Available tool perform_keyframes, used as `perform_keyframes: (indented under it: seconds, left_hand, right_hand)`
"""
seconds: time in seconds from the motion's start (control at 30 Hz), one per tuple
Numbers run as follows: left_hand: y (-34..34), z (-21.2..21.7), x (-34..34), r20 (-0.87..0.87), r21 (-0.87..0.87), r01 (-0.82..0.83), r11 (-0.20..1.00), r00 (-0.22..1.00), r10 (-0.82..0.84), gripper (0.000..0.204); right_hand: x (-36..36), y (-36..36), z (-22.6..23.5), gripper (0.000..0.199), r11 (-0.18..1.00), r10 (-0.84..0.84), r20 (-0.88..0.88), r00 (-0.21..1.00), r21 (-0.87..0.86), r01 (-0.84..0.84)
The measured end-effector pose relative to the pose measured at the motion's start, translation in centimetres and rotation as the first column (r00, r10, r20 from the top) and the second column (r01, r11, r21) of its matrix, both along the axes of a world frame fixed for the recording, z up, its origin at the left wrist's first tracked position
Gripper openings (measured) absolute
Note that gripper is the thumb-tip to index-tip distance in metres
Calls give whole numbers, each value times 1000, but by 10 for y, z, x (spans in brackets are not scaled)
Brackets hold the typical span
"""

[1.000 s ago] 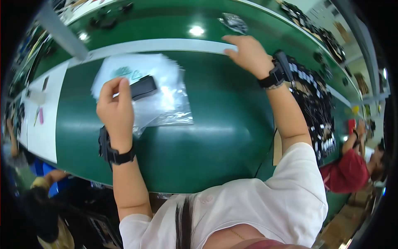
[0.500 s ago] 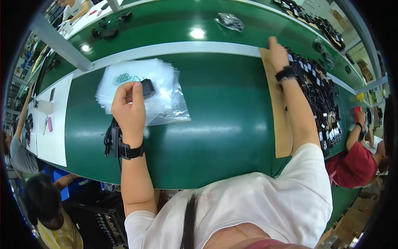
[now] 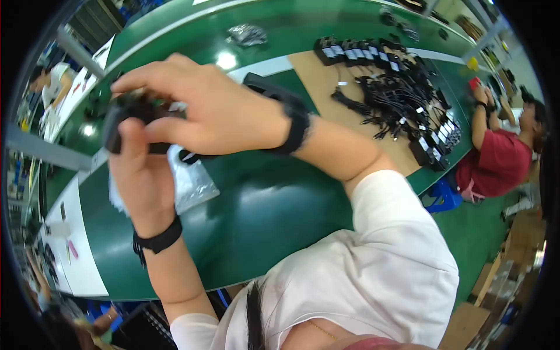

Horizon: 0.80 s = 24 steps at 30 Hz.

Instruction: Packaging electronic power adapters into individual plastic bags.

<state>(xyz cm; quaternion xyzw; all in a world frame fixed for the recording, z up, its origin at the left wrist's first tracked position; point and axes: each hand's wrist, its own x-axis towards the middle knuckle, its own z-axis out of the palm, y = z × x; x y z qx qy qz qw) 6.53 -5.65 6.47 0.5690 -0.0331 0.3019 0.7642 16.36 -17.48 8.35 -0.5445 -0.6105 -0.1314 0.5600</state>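
My left hand point(image 3: 143, 184) is raised at the left, its thumb and fingers closed on a black power adapter point(image 3: 114, 125). From the right, my right hand point(image 3: 216, 108) reaches across and curls its fingers over the same adapter, hiding much of it; both hands are slightly blurred. A short black cord point(image 3: 195, 156) shows under my right hand. Below and behind them, a stack of clear plastic bags point(image 3: 195, 184) lies on the green table, largely covered by my hands. A black block point(image 3: 268, 87) sits at my right wristband.
On a cardboard sheet point(image 3: 309, 67) at the right lie several black adapters point(image 3: 373, 52) in rows, with a heap of tangled cables point(image 3: 391, 96). A clear bag of dark parts point(image 3: 247, 35) rests beyond the pale rail. A person in red point(image 3: 501, 157) works at far right.
My right hand has swung from the cardboard sheet over to my left hand and now grips at the adapter too. The view has turned, and the adapter rows appear farther left.
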Motion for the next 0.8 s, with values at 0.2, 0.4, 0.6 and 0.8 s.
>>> perform_keyframes:
  seconds: [0.2, 0.4, 0.6, 0.8]
  left_hand:
    - [16, 49, -4, 252, -244, -143, 959, 946, 205, 51]
    - [55, 28, -10, 340, -312, 10, 950, 935, 102, 31]
    - [31, -22, -21, -116, -310, -112, 944, 990, 80, 31]
    - [26, -25, -31, 116, -180, -21, 983, 992, 42, 32]
  right_hand:
    - [10, 19, -41, 63, 763, 488, -562, 668, -96, -639]
    - [29, 5, -44, 36, 858, 261, -853, 452, -9, -514]
    - [37, 15, -55, 35, 820, 234, -956, 179, 95, -565]
    - [38, 20, -75, 36, 880, -256, 303, 918, -321, 351]
